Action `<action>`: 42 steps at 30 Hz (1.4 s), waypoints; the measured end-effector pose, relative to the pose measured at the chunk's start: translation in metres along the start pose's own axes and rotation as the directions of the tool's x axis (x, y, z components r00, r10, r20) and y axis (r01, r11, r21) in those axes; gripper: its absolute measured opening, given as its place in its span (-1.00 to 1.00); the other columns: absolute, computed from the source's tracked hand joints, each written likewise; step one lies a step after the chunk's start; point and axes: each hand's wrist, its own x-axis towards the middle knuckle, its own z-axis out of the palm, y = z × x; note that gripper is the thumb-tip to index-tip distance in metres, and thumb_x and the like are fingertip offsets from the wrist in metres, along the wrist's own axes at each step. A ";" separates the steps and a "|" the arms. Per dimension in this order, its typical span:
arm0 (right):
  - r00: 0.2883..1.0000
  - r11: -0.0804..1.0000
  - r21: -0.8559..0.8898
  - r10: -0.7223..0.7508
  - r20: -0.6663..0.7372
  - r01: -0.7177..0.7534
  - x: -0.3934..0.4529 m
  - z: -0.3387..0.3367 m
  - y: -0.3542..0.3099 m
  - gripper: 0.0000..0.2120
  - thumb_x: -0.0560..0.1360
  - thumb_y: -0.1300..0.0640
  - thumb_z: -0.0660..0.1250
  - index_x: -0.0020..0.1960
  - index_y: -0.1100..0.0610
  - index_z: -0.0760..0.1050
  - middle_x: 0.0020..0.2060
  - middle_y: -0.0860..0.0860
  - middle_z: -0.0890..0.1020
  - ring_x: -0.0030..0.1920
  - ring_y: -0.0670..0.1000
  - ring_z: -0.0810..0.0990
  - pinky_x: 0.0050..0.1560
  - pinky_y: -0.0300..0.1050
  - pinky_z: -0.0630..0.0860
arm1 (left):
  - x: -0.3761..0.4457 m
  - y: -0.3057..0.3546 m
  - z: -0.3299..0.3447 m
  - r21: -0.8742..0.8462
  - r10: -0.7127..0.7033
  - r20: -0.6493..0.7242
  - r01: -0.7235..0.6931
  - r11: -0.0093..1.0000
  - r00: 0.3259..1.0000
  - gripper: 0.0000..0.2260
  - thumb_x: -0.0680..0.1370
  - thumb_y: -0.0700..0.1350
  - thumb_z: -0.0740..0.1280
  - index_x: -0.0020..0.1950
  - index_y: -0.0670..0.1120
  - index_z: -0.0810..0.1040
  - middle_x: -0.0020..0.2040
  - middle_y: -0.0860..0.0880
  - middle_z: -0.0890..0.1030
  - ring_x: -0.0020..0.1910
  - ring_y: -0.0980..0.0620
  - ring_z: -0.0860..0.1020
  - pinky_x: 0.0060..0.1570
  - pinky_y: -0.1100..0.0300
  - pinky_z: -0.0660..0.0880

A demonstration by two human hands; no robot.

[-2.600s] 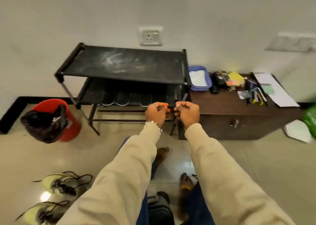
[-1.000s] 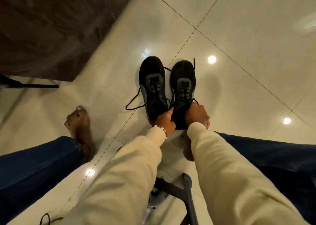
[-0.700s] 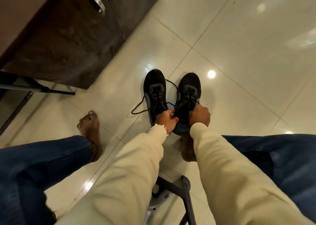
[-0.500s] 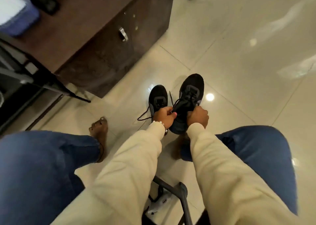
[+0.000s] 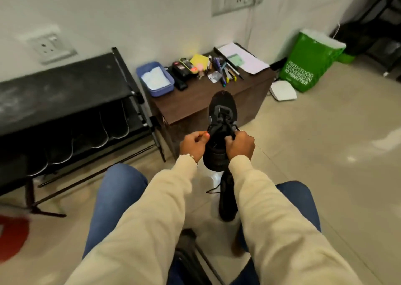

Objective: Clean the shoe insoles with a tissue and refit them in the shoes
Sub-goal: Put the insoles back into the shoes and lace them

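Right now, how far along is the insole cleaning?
Barely begun. Both hands, left and right, hold one black lace-up shoe up by its opening; its insole isn't out. The second black shoe waits on the floor. Wiping and refitting remain.

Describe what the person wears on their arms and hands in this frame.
Both arms are in long, loose cream sleeves reaching the wrists. The left wrist carries a pale beaded bracelet. The left hand and right hand are bare, with no gloves.
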 end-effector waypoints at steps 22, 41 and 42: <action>0.929 0.932 0.000 -0.361 0.081 0.362 0.112 0.116 -0.108 -0.75 0.46 0.05 0.30 -0.16 0.25 0.59 -0.28 0.19 0.63 -0.23 0.21 0.59 -0.19 -0.03 0.55 | 0.165 -0.025 -0.069 0.030 0.086 -0.177 -0.082 0.996 0.980 -0.68 0.58 -0.01 0.31 0.33 -0.03 0.53 0.19 -0.06 0.56 0.10 0.11 0.52 0.10 0.31 0.38; 0.859 0.816 0.417 -0.492 0.140 0.400 0.173 0.114 -0.113 -0.83 0.52 0.23 0.32 0.06 0.08 0.62 -0.10 -0.06 0.67 -0.05 -0.11 0.63 0.08 -0.08 0.58 | 0.223 0.008 -0.071 0.150 0.337 -0.114 -0.319 0.936 0.935 -0.83 0.55 -0.23 0.35 0.09 -0.08 0.67 0.02 0.00 0.68 0.05 0.09 0.61 0.20 0.18 0.50; 0.860 0.818 0.421 -0.488 0.149 0.391 0.175 0.115 -0.115 -0.83 0.51 0.24 0.33 0.06 0.08 0.62 -0.12 -0.06 0.66 -0.07 -0.12 0.62 0.08 -0.09 0.58 | 0.226 0.009 -0.072 0.137 0.340 -0.094 -0.326 0.935 0.936 -0.83 0.54 -0.24 0.35 0.08 -0.07 0.67 0.01 0.01 0.68 0.05 0.10 0.61 0.20 0.17 0.50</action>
